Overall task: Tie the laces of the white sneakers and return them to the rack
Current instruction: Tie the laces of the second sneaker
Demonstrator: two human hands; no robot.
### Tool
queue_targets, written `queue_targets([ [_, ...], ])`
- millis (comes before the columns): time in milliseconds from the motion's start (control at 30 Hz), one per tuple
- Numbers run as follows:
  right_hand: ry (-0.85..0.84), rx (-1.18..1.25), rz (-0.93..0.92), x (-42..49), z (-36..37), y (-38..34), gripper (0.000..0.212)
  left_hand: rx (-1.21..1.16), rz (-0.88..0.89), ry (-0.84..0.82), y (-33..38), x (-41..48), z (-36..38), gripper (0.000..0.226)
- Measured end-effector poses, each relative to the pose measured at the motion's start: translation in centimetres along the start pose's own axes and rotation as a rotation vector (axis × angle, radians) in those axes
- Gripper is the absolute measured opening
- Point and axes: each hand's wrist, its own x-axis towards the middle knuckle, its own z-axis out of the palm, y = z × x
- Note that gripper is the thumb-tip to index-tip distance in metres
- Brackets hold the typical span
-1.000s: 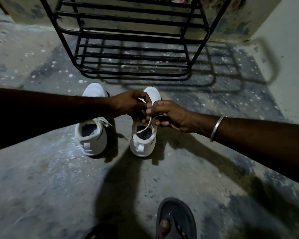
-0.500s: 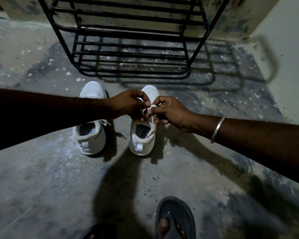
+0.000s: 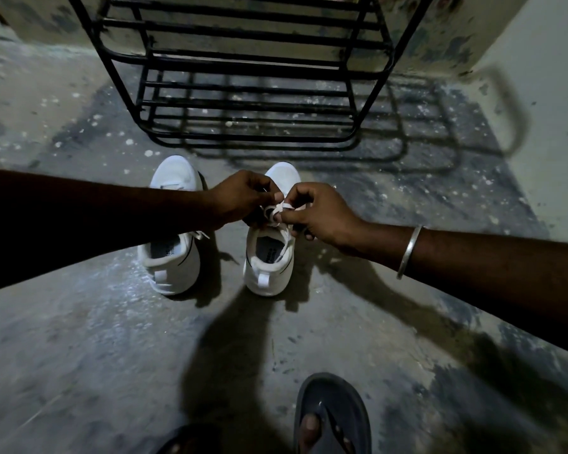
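Note:
Two white sneakers stand side by side on the concrete floor, toes toward the rack. Over the right sneaker (image 3: 269,260) my left hand (image 3: 240,199) and my right hand (image 3: 318,213) meet, each pinching part of its white lace (image 3: 274,211), which forms a small loop between my fingertips. My left forearm crosses above the left sneaker (image 3: 171,257) and hides its middle; a lace end shows at its right side. The black metal shoe rack (image 3: 250,70) stands just behind the shoes.
My foot in a dark flip-flop (image 3: 332,417) is at the bottom edge, a second one half hidden to its left. A pale wall (image 3: 545,93) closes the right side. Bare stained concrete floor (image 3: 79,339) lies around the sneakers.
The slack lace that hung down over the shoe opening has been drawn up into a small tight loop between my fingertips. Both hands stayed over the right sneaker.

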Motion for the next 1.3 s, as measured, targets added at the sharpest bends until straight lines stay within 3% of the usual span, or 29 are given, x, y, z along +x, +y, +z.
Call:
queue_targets([
  [167,0.048,-0.020,-0.037,-0.2,-0.1,0.6,0.019,-0.042,-0.047,0.016,-0.1,-0.1,0.3,0.020],
  [300,0.115,-0.108,-0.185,-0.6,0.1,0.6,0.023,-0.084,-0.082,0.025,-0.1,-0.2,0.5,0.017],
  [867,0.103,-0.481,-0.476,-0.1,-0.4,1.2,0.023,-0.062,-0.180,0.053,0.6,-0.8,0.5,0.022],
  [1100,0.047,-0.430,-0.295,0.4,-0.1,1.5,0.013,-0.117,-0.116,-0.057,0.6,-1.4,0.1,0.022],
  [1133,0.020,-0.393,-0.228,0.4,0.0,1.3,0.007,-0.074,-0.077,-0.076,0.5,-1.6,0.0,0.028],
  [1300,-0.198,0.018,0.177,0.2,0.6,0.2,0.021,0.313,0.133,-0.053,0.3,-1.9,-1.0,0.046],
])
